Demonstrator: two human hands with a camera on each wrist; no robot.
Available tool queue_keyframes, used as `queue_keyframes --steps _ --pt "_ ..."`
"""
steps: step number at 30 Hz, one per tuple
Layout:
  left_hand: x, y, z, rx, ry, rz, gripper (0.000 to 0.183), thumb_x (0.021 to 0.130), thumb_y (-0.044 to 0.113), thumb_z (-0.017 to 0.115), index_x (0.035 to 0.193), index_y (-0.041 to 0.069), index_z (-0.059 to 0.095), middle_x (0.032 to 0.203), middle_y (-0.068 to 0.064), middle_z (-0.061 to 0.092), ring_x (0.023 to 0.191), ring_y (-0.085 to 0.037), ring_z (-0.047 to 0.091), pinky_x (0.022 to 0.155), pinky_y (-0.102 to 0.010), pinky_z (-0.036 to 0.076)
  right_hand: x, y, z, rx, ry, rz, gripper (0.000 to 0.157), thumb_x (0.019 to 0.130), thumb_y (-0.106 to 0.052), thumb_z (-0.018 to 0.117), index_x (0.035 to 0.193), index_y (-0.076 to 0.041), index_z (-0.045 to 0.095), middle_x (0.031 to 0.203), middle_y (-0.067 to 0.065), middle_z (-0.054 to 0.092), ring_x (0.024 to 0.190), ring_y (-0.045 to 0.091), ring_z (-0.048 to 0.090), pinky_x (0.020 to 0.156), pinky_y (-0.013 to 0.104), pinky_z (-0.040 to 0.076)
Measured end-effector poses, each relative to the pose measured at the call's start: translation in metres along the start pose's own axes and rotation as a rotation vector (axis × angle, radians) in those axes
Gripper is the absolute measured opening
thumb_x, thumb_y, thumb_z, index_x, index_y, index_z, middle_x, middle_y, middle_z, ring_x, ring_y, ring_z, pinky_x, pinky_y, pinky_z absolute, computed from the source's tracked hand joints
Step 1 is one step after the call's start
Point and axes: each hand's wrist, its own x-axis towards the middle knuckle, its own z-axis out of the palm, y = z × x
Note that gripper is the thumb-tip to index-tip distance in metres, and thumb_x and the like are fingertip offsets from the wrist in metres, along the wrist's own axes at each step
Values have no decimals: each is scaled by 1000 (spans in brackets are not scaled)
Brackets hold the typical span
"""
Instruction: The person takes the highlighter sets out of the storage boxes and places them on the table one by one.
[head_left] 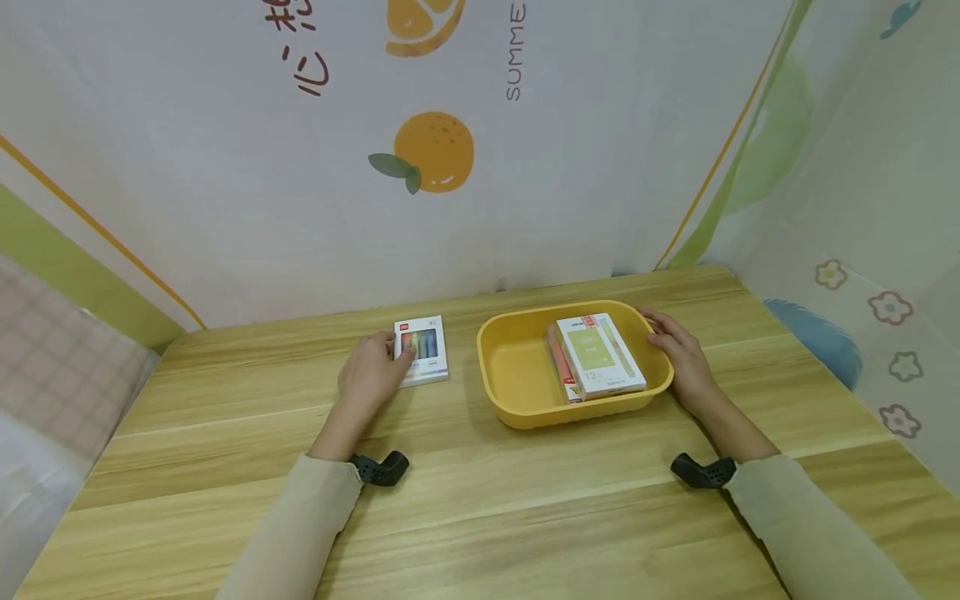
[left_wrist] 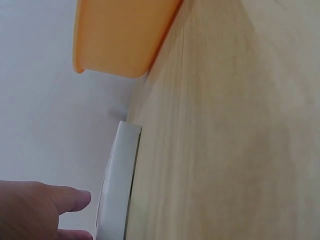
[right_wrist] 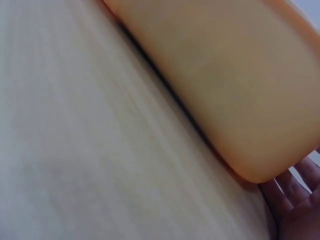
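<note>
A flat white box (head_left: 425, 367) with a row of coloured sticks on its face lies on the table. My left hand (head_left: 367, 371) is at its left edge, the thumb over the face. In the left wrist view the thumb (left_wrist: 75, 199) is extended beside the white box (left_wrist: 119, 180). To the right stands a yellow plastic basket (head_left: 517, 375). My right hand (head_left: 686, 362) holds its right end, thumb at the rim; in the right wrist view, fingers (right_wrist: 295, 187) lie against its outer wall. Inside, a white-and-green box (head_left: 600, 354) rests partly over a red-and-white pack (head_left: 558, 362).
The wood-grain table (head_left: 510, 508) ends at the back against a hanging white cloth (head_left: 300, 208) printed with oranges. Another printed cloth (head_left: 862, 233) hangs on the right. Each wrist wears a black camera mount (head_left: 381, 468).
</note>
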Motion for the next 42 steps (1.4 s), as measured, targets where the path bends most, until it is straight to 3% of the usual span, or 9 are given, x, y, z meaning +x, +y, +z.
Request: queue_keyframes --steps 10,19,27,32,42 --pt "-2 10 -12 -18 -74 25 64 100 42 55 148 1 47 138 -23 61 126 -39 60 94 -55 53 0 1 0 12 -2 -13 49 109 -20 42 154 -1 37 134 -13 55 115 0 61 88 14 55" --pt "-5 41 -40 -97 -108 108 65 103 45 52 153 6 40 146 -22 54 125 -40 59 97 -57 51 0 1 -2 -8 8 5 49 109 -21 43 154 -2 38 134 -13 54 115 0 60 88 14 55" --pt "-10 66 -53 -117 -126 166 61 103 46 51 153 11 42 146 -18 55 126 -37 61 100 -55 51 1 1 0 17 3 -1 48 109 -19 43 153 -2 39 133 -12 56 115 1 61 88 14 55" --pt "-13 74 -55 -190 -140 169 61 103 48 51 154 15 42 144 -13 55 122 -34 62 93 -49 55 2 1 2 37 -14 -4 48 109 -19 43 154 -1 37 133 -11 57 112 1 62 86 16 56" --pt "-9 79 -45 -135 -182 248 59 103 46 52 152 14 44 140 -14 59 120 -34 64 94 -49 56 1 2 -1 33 6 -7 48 109 -19 43 153 -1 38 133 -11 57 112 2 62 86 15 56"
